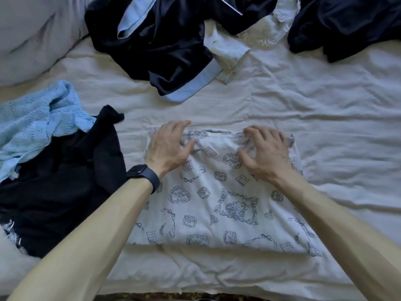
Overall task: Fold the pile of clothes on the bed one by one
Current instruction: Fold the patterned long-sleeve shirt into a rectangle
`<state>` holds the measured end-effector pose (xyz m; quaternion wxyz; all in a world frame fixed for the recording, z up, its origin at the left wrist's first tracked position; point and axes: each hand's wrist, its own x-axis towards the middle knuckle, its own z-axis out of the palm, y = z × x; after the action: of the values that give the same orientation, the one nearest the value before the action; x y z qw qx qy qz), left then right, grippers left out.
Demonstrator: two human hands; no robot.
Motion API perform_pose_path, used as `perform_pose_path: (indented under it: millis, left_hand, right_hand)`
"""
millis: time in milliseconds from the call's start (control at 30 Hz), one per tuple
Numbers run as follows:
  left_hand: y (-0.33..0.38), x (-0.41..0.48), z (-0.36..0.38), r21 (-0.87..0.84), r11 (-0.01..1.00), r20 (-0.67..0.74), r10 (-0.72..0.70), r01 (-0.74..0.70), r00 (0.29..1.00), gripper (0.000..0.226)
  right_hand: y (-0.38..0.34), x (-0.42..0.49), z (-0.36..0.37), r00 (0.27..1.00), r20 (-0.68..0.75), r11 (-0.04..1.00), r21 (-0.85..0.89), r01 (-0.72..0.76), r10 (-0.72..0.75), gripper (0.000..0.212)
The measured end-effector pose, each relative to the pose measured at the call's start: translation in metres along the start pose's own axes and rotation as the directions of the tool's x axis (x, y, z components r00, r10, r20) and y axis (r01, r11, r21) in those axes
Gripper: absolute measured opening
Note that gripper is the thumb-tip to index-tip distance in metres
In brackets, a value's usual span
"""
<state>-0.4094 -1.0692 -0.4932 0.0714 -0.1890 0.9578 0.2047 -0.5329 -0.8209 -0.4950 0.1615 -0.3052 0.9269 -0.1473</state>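
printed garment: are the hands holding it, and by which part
Cannot be told: left hand and right hand are over the far edge of the printed garment, fingers curled and blurred.

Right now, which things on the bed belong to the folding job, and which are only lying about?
Job in hand: printed white garment under the left hand and right hand; clothes waiting: navy garment with blue trim, blue knit, black garment, white shirt, dark garment.
Lying about: pillow, bed sheet, wristwatch.
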Motion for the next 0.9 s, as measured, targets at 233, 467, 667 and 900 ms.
perform_pose_path:
  millis: [233, 467, 667, 900]
  left_hand:
    - [0.016, 0.033, 0.007, 0.118, 0.993, 0.189, 0.007, -0.03, 0.982, 0.026]
    - [0.008, 0.05, 0.008, 0.122, 0.992, 0.233, -0.035, 0.006, 0.972, 0.037]
    - [-0.016, 0.012, 0.008, -0.018, 0.966, -0.178, -0.258, 0.259, 0.95, 0.045]
    - [-0.06, -0.048, 0.006, -0.202, 0.641, 0.054, -0.747, 0.74, 0.662, 0.054]
  right_hand:
    - [-0.016, 0.04, 0.01, 0.958, 0.286, 0.984, -0.172, 0.046, 0.006, 0.03]
    - [0.008, 0.042, 0.011, 0.973, 0.229, 0.982, -0.174, 0.066, -0.025, 0.038]
    - [0.023, 0.008, 0.008, 0.959, -0.157, 0.969, -0.036, -0.245, 0.237, 0.046]
    - [0.064, -0.042, 0.002, 0.656, 0.053, 0.598, 0.36, -0.716, 0.753, 0.051]
